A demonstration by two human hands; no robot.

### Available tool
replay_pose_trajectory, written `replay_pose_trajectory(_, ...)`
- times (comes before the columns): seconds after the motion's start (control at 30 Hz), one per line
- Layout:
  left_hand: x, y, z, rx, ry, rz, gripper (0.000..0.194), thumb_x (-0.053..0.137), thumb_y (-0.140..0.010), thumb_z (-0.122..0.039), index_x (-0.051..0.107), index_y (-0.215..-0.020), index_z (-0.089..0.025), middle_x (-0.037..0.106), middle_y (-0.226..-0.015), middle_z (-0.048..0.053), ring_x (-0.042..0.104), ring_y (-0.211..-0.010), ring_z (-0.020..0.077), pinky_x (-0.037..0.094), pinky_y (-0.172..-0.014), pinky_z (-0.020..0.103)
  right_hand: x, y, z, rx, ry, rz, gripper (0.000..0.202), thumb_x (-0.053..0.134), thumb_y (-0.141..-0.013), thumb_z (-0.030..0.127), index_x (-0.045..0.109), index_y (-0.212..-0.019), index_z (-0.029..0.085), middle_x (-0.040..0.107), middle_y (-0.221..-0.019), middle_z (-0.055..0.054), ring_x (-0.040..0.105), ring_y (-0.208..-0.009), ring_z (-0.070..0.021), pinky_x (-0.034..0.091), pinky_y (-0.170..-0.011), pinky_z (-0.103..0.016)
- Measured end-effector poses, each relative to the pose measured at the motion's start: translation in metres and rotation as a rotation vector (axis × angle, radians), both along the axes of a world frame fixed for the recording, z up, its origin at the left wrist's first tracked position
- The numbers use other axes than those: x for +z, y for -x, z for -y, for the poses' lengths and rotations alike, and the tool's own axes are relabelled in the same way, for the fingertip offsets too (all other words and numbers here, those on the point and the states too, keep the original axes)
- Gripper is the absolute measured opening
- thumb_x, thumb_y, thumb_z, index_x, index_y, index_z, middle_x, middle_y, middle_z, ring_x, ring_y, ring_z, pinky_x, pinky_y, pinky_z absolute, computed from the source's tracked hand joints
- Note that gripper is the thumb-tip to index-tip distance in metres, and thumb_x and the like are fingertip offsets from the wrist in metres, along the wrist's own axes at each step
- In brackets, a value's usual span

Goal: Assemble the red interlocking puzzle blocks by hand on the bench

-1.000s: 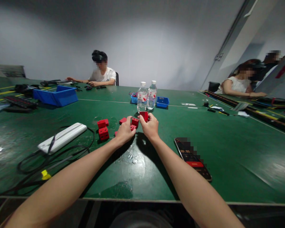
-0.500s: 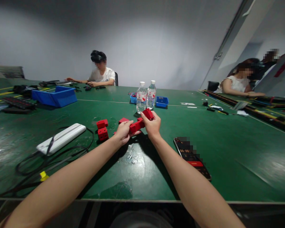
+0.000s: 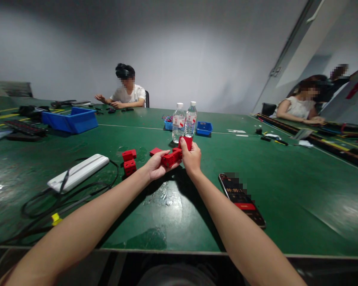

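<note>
Blocks (image 3: pixel 175 153) within both hands' grip

Your hands had bare green table (image 3: pixel 286 198) to the right past the phone (image 3: pixel 241 198), and near you in the middle. Left was blocked by the red blocks (image 3: pixel 129 162), white bar (image 3: pixel 78 172) and black cables (image 3: pixel 47 202). Far side: two water bottles (image 3: pixel 184 122) stood directly behind the grip.
</note>
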State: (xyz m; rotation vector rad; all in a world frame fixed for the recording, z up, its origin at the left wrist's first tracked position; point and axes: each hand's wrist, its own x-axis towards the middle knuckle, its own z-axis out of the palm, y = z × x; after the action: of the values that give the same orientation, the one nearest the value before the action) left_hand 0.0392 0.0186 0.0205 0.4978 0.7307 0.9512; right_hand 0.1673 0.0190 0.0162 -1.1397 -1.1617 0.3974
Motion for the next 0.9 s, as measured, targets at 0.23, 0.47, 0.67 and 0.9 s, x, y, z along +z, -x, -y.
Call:
replay_pose_trajectory(0.23,-0.001,-0.004,0.007,-0.045,-0.022,-0.008,0.026,0.050,-0.084,-0.017,0.058,-0.108,-0.011,0.069,-0.088,0.013,0.069,-0.076,0.0227,0.057,-0.057,0.031,0.000,0.001,0.000,-0.047,-0.022,-0.004,0.032,0.060,-0.075,0.048,0.060,-0.081,0.017,0.062,-0.084,-0.006,0.060,-0.081,-0.0191,0.046,-0.074,-0.031)
replay_pose_trajectory(0.47,-0.005,-0.007,0.009,0.031,-0.071,0.025,0.014,0.054,-0.082,-0.010,0.061,-0.095,-0.012,0.067,-0.081,0.009,0.065,-0.069,0.0160,0.056,-0.065,0.030,0.000,0.002,0.000,-0.046,-0.025,-0.049,0.034,0.064,-0.071,0.050,0.051,-0.073,0.019,0.057,-0.064,0.002,0.050,-0.056,-0.0122,0.040,-0.056,-0.024)
replay_pose_trajectory(0.67,-0.010,-0.005,0.000,0.105,-0.049,0.012,0.036,0.038,-0.093,-0.040,0.060,-0.098,-0.011,0.066,-0.080,0.011,0.064,-0.068,0.0178,0.053,-0.059,0.029,-0.001,0.001,-0.001,0.011,-0.020,-0.075,0.036,0.063,-0.070,0.052,0.058,-0.075,0.017,0.054,-0.060,0.004,0.047,-0.052,-0.0104,0.039,-0.052,-0.023)
replay_pose_trajectory(0.9,-0.005,-0.008,0.006,0.162,-0.104,-0.006,0.012,0.054,-0.087,-0.021,0.060,-0.092,-0.012,0.065,-0.072,0.003,0.060,-0.055,0.0110,0.051,-0.052,0.023,0.001,0.006,-0.006,0.245,0.069,-0.436,0.039,0.060,-0.073,0.053,0.063,-0.082,0.015,0.065,-0.067,-0.002,0.054,-0.049,-0.0099,0.040,-0.045,-0.021)
